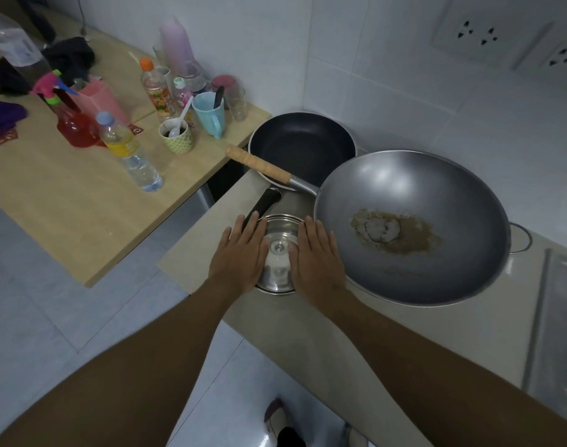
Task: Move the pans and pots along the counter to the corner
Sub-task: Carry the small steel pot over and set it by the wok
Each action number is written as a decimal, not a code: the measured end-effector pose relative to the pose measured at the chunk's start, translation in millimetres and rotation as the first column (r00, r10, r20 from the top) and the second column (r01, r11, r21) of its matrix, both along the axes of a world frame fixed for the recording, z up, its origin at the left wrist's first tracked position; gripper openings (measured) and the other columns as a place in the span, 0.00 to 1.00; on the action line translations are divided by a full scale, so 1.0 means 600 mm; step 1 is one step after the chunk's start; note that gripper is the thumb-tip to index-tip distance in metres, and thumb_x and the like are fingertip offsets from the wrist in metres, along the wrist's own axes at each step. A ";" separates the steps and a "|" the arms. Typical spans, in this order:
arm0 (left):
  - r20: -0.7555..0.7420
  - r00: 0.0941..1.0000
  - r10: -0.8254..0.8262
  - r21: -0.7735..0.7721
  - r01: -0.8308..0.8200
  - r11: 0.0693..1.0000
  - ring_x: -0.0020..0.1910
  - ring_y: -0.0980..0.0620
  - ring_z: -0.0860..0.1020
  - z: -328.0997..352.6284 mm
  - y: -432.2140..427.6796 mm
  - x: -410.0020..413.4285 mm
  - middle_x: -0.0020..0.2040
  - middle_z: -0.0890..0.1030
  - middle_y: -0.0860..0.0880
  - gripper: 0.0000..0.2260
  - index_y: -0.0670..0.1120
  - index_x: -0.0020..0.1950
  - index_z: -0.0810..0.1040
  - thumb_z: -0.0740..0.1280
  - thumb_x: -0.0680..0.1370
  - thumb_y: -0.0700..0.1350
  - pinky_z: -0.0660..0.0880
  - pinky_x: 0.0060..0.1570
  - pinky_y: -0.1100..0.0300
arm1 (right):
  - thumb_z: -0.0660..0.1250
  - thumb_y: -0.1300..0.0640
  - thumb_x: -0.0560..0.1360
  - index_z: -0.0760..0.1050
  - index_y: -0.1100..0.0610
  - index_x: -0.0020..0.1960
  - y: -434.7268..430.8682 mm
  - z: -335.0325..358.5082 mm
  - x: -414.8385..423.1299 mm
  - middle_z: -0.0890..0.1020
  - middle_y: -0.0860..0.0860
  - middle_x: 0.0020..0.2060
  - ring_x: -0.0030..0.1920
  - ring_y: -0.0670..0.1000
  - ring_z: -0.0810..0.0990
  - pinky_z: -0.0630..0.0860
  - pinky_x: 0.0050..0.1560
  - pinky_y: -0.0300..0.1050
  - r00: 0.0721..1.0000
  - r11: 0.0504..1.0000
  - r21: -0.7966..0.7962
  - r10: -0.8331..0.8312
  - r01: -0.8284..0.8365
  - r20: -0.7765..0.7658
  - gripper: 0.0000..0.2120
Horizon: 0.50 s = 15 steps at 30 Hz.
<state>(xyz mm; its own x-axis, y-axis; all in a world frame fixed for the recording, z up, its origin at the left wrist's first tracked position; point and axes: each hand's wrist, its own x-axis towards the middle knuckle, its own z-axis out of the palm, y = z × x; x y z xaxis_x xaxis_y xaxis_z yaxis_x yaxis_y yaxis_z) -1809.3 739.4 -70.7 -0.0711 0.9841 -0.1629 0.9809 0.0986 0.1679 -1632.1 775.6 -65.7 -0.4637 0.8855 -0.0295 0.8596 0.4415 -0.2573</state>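
While our two palms lie flat with fingers stretched out, we press on either side of a small steel pot (277, 253) with a shiny lid; nothing is pinched, both hands are simply spread over its rim. Our left hand (237, 253) covers the pot's left edge, and our right hand (317, 256) covers its right edge, leaving the lid knob visible between them. We see the pot standing on the grey counter (308, 333), near its front edge, just short of the corner. A black handle (262, 204) pokes out beyond our left fingertips, angled toward the far left; whether it belongs to the pot or to the frying pan we cannot tell. Just beside our right hand sits a large grey wok (411, 227) with a brown patch in its bowl, its rim close to the pot. Its wooden handle (259, 164) reaches across the black frying pan (303, 146), which sits in the tiled corner. To the left we see a wooden table (82, 195) crowded with bottles, cups and a pink container
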 end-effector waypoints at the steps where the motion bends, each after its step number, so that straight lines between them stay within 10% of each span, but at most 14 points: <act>1: 0.008 1.000 0.006 0.001 -0.006 1.000 0.81 0.45 0.40 0.001 0.008 -0.002 0.82 0.43 0.48 0.26 0.48 0.82 0.43 0.42 0.84 0.54 0.45 0.78 0.48 | 0.47 0.50 0.85 0.52 0.63 0.81 0.007 -0.001 -0.003 0.53 0.59 0.81 0.81 0.57 0.49 0.46 0.79 0.56 1.000 1.000 0.000 -0.004 0.004 -0.002 0.28; 15: 0.075 0.997 0.022 0.016 -0.023 1.000 0.81 0.46 0.42 -0.005 0.088 -0.019 0.83 0.43 0.51 0.25 0.51 0.82 0.45 0.42 0.85 0.54 0.45 0.78 0.46 | 0.47 0.50 0.85 0.53 0.61 0.81 0.076 -0.014 -0.023 0.54 0.57 0.81 0.81 0.55 0.50 0.48 0.79 0.56 0.994 0.997 0.002 -0.079 0.079 -0.079 0.27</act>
<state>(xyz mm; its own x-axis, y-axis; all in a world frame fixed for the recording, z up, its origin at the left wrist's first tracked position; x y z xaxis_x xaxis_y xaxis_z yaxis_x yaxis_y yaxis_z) -1820.6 792.2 -73.5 -0.0812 0.9850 -0.1524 0.9630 0.1169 0.2427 -1646.1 821.0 -74.3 -0.3930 0.9195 0.0087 0.8688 0.3744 -0.3240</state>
